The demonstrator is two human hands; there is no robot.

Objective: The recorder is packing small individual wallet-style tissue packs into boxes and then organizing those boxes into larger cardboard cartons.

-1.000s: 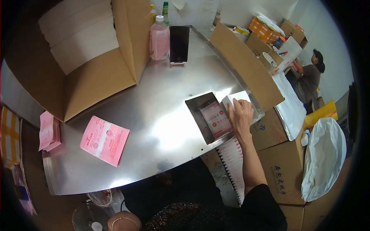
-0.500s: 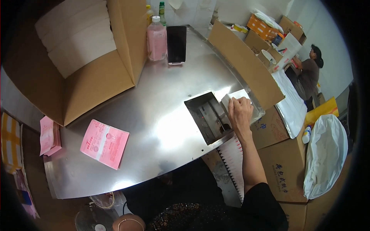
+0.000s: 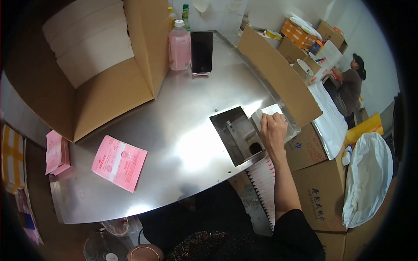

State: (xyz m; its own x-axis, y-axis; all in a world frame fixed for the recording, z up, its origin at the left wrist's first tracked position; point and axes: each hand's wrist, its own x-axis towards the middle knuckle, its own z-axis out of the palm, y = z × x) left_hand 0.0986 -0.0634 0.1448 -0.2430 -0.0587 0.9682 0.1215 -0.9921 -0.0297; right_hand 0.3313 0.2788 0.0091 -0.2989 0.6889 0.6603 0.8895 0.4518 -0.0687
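While right hand apparently grips white packet, beside table slot, left hand unseen

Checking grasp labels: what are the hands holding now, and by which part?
The right hand rests on a white packet at the edge of the metal slot, covering its near end; a closed grip cannot be told. The left hand is out of view.

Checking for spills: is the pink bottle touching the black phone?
Apart. The head view shows a thin strip of background between the pink bottle and black phone.
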